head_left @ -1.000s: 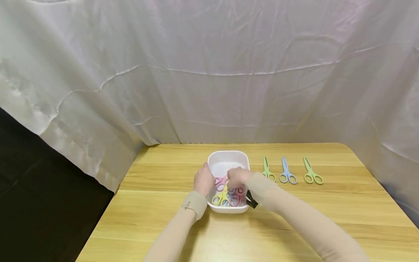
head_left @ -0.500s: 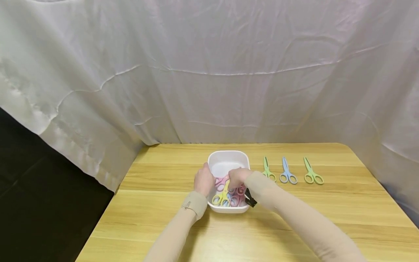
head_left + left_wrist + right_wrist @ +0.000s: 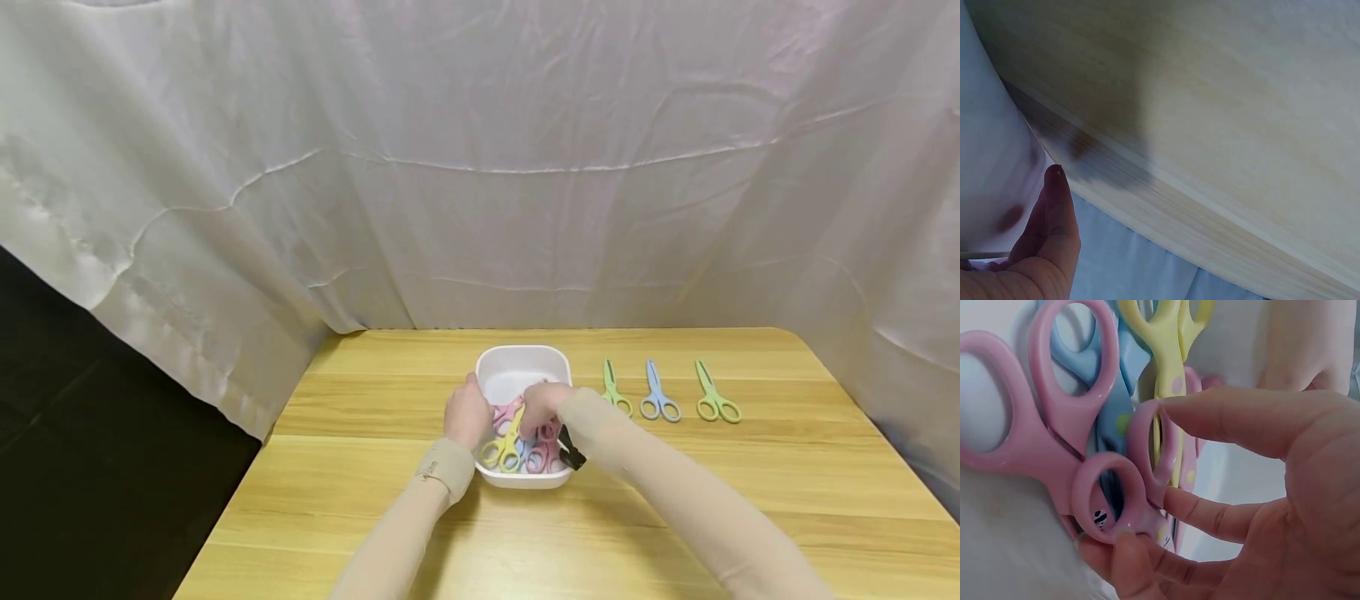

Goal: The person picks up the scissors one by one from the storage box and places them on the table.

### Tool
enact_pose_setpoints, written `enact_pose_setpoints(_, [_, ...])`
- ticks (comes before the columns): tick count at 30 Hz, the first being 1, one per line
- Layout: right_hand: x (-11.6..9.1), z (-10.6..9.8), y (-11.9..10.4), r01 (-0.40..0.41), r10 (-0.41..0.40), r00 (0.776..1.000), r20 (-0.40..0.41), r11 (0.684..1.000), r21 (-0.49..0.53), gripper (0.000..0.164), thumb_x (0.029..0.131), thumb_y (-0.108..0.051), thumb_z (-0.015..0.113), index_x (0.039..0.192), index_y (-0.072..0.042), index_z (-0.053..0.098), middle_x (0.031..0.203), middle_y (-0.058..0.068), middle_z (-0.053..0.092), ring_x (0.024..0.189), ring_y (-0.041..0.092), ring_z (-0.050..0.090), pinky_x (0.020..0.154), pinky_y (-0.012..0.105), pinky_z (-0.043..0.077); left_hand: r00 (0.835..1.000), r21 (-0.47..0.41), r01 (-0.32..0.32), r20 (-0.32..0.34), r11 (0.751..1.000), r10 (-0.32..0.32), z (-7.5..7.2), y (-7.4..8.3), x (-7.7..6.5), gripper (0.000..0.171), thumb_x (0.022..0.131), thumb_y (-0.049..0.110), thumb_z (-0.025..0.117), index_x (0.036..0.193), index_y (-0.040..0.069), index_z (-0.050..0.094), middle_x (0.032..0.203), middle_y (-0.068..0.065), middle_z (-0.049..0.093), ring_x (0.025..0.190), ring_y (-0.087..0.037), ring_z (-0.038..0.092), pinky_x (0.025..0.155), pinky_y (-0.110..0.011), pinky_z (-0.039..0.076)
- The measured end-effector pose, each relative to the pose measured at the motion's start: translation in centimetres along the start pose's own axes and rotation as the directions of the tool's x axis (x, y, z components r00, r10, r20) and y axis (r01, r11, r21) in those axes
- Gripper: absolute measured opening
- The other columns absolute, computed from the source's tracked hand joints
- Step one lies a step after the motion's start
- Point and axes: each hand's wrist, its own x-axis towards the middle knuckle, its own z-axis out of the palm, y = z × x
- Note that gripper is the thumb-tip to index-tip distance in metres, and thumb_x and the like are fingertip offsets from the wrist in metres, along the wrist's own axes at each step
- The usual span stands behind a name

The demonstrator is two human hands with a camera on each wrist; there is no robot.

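Three pairs of scissors lie in a row on the surface, right of the white box. The left hand grips the box's left wall; the right hand, fingers curled, pinches a pink pair inside, close by a yellow pair. The step seems to be separating one pair; the next move likely calls for lifting it untangled.
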Motion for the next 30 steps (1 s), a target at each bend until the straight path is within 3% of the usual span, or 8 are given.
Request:
enact_pose_setpoints(6, [-0.1,-0.1,0.0,-0.02,0.021,1.0,-0.009,0.999,0.029,0.03,0.077,-0.016,0.078,0.102,-0.004,0.066,0.093,0.007,0.067,0.089,0.021,0.065,0.083,0.031,0.059,1.0,0.007,-0.003,-0.005,1.0,0.003,0.0,0.0,0.1,0.068,0.086,0.001,0.068,0.149,-0.001,0.041,0.122,-0.027,0.067,0.109,-0.041,0.069,0.098,-0.048,0.061])
enact_pose_setpoints(12, [0.3,0.2,-0.1,-0.014,0.013,0.999,-0.04,0.999,-0.029,0.031,0.076,-0.015,0.079,0.1,-0.005,0.063,0.086,0.005,0.064,0.082,0.018,0.062,0.066,0.023,0.052,1.0,0.007,0.008,0.0,1.0,-0.008,0.0,0.0,0.1,0.068,0.086,0.001,0.067,0.149,0.0,0.041,0.125,-0.027,0.066,0.112,-0.041,0.068,0.1,-0.049,0.06])
enact_pose_setpoints(17, [0.5,0.4,-0.2,-0.043,0.043,0.998,-0.042,0.999,0.01,0.029,0.074,-0.012,0.079,0.097,-0.006,0.063,0.081,0.003,0.062,0.073,0.016,0.057,0.055,0.021,0.045,1.0,0.015,0.0,-0.006,1.0,0.0,0.0,0.0,0.1,0.068,0.086,0.001,0.068,0.148,-0.001,0.042,0.123,-0.027,0.067,0.109,-0.041,0.069,0.098,-0.048,0.061])
enact_pose_setpoints(25, [0.7,0.5,-0.1,-0.077,0.078,0.996,-0.031,0.996,0.046,0.031,0.076,-0.019,0.082,0.1,-0.007,0.066,0.082,0.002,0.061,0.076,0.016,0.056,0.062,0.023,0.046,1.0,0.0,0.004,0.002,1.0,-0.004,0.0,0.0,0.1,0.067,0.087,0.0,0.066,0.149,0.0,0.041,0.125,-0.027,0.066,0.111,-0.041,0.068,0.1,-0.048,0.06])
enact_pose_setpoints(30, [0.9,0.6,0.2,-0.043,0.045,0.998,-0.039,0.998,0.04,0.027,0.075,-0.019,0.082,0.093,-0.007,0.065,0.078,0.002,0.063,0.07,0.014,0.057,0.056,0.021,0.046,1.0,0.006,0.003,0.001,1.0,-0.003,0.0,0.0,0.1,0.069,0.087,0.001,0.068,0.15,0.0,0.04,0.126,-0.027,0.066,0.113,-0.041,0.068,0.101,-0.048,0.059])
